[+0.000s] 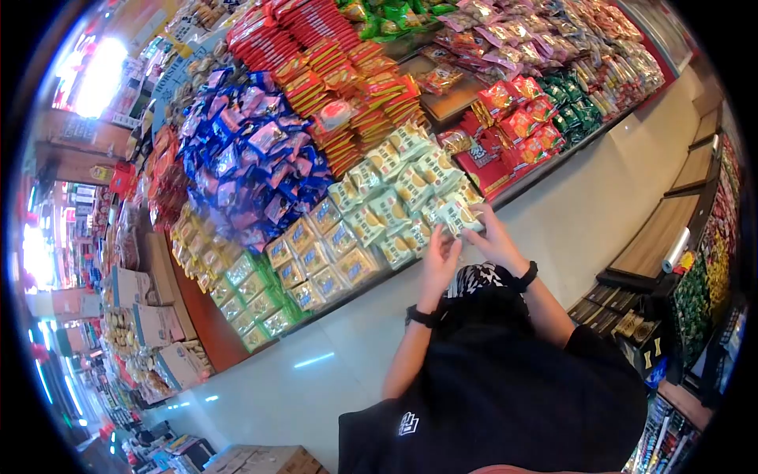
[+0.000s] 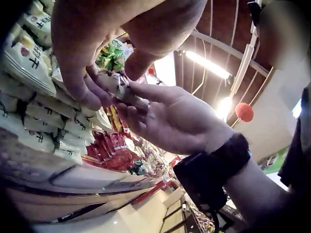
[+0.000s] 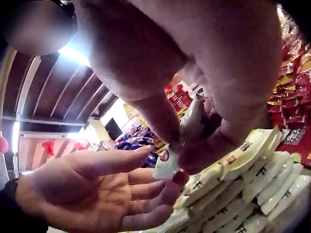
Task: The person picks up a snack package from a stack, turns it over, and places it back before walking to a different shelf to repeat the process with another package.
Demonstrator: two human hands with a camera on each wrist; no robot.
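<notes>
A small cream snack packet (image 3: 167, 165) with a red mark is pinched between the thumb and curled fingers of my right hand (image 1: 496, 239). My left hand (image 1: 440, 265) is turned palm up beside it, seen in the right wrist view with fingers fairly straight and fingertips right at the packet's lower edge. In the left wrist view, the left thumb stands apart from the packet (image 2: 115, 83). Both hands are at the front edge of a stacked pile of matching cream packets (image 1: 388, 209). Dark bands circle both wrists.
Left of the pile lie clear-wrapped yellow packets (image 1: 324, 253) and a heap of blue and pink packets (image 1: 253, 150). Orange packets (image 1: 339, 87) rise behind. A red box (image 1: 493, 162) and red packets (image 1: 525, 118) sit to the right. The counter edge runs diagonally above a pale floor (image 1: 584, 213).
</notes>
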